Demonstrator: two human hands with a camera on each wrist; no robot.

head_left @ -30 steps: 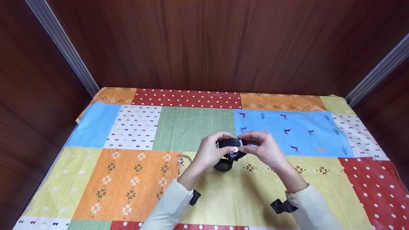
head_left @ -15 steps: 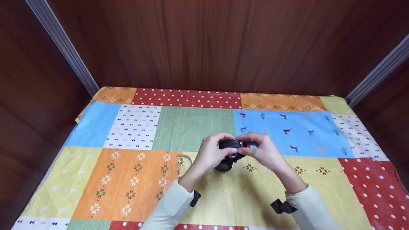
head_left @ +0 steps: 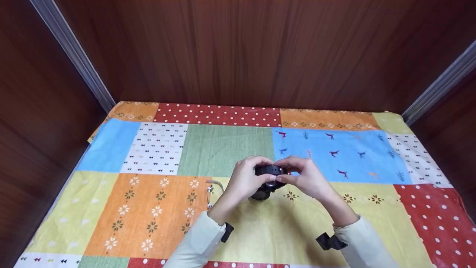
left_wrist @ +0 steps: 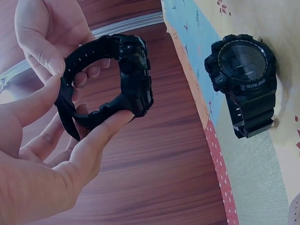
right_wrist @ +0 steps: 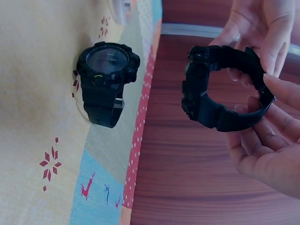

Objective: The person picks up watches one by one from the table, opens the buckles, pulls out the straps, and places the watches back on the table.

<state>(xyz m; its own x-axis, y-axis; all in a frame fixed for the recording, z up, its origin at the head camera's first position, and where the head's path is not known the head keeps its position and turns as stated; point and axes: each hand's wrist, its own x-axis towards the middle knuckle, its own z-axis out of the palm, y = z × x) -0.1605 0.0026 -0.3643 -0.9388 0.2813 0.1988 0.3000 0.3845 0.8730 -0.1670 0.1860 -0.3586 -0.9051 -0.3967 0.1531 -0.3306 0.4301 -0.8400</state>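
Both hands hold one black sports watch point(head_left: 269, 170) up above the table, its strap looped into a ring. My left hand point(head_left: 246, 180) grips it from the left, thumb on the strap and fingers curled round it. From the other side my right hand point(head_left: 308, 179) pinches the strap; the thumbs nearly meet there. In the left wrist view, the held watch's case point(left_wrist: 136, 77) points away from the palms and a strap end hangs loose. A second black digital watch point(right_wrist: 108, 63) stands on the cloth just below, partly hidden by the hands in the head view.
A patchwork tablecloth point(head_left: 148, 208) covers the table. Beside my left wrist lies a thin greyish band with small pale pieces point(head_left: 215, 182), partly covered by the arm. Dark wood panels point(head_left: 238, 52) enclose the back and sides. A pale translucent object point(right_wrist: 121, 10) shows at the right wrist view's top edge.
Both hands and the held watch have lowered slightly toward me, covering more of the second watch. The thumbs have shifted a little on the strap, and the grip stays.
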